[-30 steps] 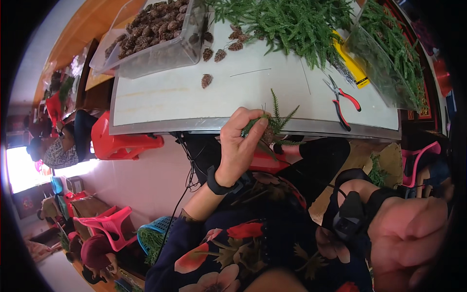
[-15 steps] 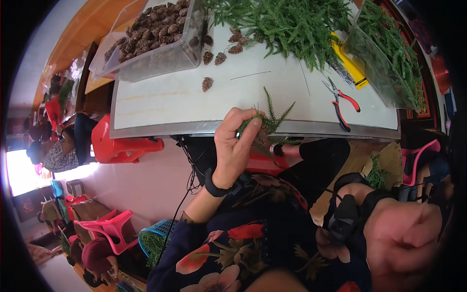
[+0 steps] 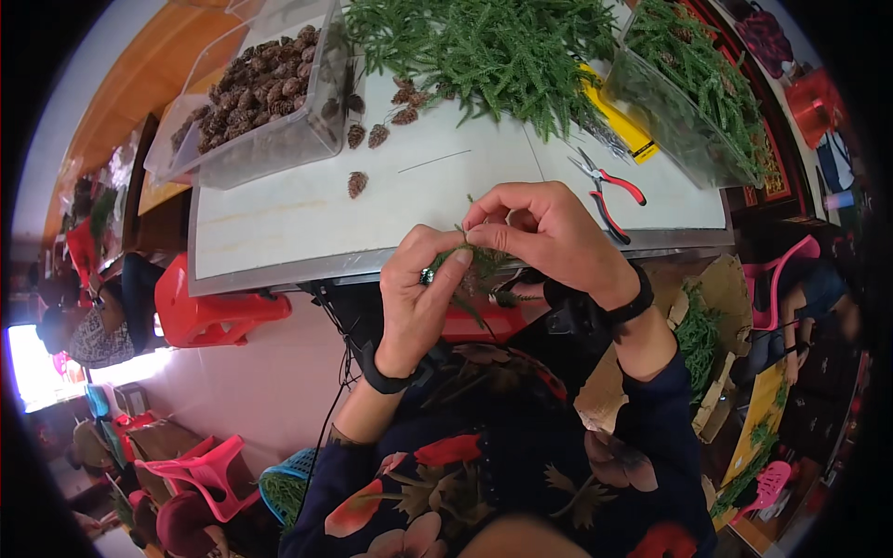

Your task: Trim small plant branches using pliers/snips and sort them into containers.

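At the near table edge, my left hand (image 3: 412,293) pinches a small green artificial pine sprig (image 3: 482,267) between thumb and fingers. My right hand (image 3: 567,240) meets it there, thumb and forefinger closed on the tip of the sprig's stem. Whether a thin wire or a pine cone is also between the fingers is hidden. Beyond my right hand lie open pliers (image 3: 595,179) with red and black handles. A loose pine cone (image 3: 357,184) and a thin straight wire (image 3: 434,161) rest on the white table (image 3: 270,214).
A clear plastic bin (image 3: 265,163) of pine cones stands at the far left. Heaped green sprigs (image 3: 502,56) cover the far middle, beside a yellow packet (image 3: 621,116) and another clear bin (image 3: 665,121) of greenery. A red stool (image 3: 200,302) stands left; other people sit around the room.
My right hand has come up from the lower right to meet my left hand at the sprig. The view has shifted slightly; the things on the table lie as before.
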